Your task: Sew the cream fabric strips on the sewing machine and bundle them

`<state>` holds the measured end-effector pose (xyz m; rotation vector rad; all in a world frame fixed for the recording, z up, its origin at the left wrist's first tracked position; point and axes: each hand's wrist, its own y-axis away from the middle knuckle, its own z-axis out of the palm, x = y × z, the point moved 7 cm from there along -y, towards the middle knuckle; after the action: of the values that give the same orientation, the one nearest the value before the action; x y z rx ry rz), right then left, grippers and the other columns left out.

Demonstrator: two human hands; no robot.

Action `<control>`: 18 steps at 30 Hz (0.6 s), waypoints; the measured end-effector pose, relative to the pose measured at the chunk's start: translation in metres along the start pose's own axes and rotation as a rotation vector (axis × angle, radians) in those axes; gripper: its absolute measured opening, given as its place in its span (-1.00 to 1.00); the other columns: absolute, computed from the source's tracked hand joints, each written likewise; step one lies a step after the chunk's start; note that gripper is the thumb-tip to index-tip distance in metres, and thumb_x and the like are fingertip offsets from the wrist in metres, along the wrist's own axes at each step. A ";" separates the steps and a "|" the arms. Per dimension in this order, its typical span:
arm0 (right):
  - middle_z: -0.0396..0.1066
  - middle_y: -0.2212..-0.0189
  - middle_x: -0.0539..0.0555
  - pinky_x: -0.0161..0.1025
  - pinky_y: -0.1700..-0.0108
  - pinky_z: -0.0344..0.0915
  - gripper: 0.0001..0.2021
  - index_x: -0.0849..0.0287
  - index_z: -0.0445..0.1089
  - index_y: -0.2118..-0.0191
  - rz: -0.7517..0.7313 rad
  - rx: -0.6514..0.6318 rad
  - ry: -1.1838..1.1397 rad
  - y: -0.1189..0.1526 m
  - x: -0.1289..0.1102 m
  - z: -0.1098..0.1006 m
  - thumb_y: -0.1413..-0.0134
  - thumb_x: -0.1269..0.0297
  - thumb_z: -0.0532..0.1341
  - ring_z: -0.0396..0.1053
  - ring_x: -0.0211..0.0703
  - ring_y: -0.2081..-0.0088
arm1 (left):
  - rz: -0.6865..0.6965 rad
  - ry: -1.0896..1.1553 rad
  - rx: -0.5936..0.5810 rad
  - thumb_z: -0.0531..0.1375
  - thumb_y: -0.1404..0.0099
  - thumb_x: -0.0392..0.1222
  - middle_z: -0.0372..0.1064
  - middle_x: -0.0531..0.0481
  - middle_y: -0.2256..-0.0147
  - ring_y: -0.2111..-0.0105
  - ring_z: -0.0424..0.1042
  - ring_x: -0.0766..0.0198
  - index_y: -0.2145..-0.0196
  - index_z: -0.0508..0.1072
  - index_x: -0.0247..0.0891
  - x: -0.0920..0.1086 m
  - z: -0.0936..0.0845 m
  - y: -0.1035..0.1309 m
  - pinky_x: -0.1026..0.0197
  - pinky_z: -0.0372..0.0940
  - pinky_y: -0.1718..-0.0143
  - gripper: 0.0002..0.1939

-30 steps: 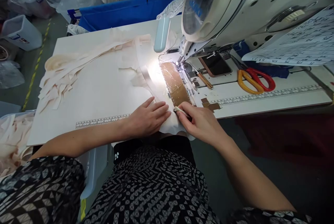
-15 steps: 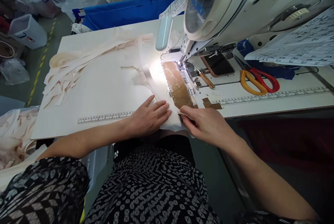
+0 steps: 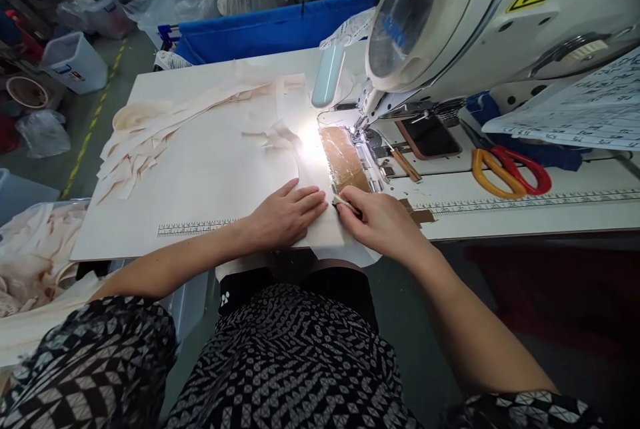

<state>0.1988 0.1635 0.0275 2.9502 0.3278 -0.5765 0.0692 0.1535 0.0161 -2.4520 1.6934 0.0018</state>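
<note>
My left hand [image 3: 287, 215] lies flat with its fingers stretched out on a pale, cream fabric piece [image 3: 325, 232] at the table's front edge. Beside it, my right hand [image 3: 383, 222] is closed in a pinch on the fabric's edge, just in front of the brown taped plate [image 3: 345, 159]. Something small and dark shows at those fingertips; I cannot make out what it is. Part of the fabric hangs over the table edge above my lap. Behind both hands stands a sewing machine [image 3: 445, 22], its needle area brightly lit.
Cream fabric strips [image 3: 135, 142] lie at the table's left. To the right are scissors [image 3: 510, 172], a phone [image 3: 430, 134], a wooden-handled tool [image 3: 405, 165] and a printed ruler strip [image 3: 525, 201]. A blue cloth bin [image 3: 275, 25] borders the table's back. A fabric-filled tub [image 3: 35, 255] stands left.
The fabric has slid toward me, and its far end has pulled away from the back strips. My right hand has shifted slightly left and away from me. The view has tilted a little.
</note>
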 end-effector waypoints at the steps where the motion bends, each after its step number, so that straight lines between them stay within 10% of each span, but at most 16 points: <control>1: 0.16 0.65 -0.03 -0.25 0.46 -0.12 -0.77 0.07 -0.01 0.49 0.008 0.020 -0.035 0.001 0.001 0.000 -0.16 0.22 0.01 0.09 -0.21 0.59 | 0.003 0.003 0.008 0.06 -0.38 -0.24 0.31 -0.23 -0.18 -0.21 0.23 0.05 -0.20 0.29 -0.41 0.001 0.001 0.000 -0.09 0.10 -0.27 -0.55; 18: 0.22 0.66 -0.01 -0.24 0.48 -0.15 -0.82 0.08 0.08 0.49 -0.033 -0.008 0.100 0.015 -0.001 0.001 -0.13 0.26 0.02 0.15 -0.17 0.58 | -0.031 -0.039 0.028 0.10 -0.37 -0.22 0.30 -0.27 -0.16 -0.17 0.25 -0.02 -0.17 0.33 -0.36 0.006 0.006 -0.002 -0.13 0.09 -0.23 -0.56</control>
<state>0.2014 0.1484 0.0284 2.9774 0.3886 -0.4307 0.0740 0.1492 0.0100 -2.4411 1.6290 0.0223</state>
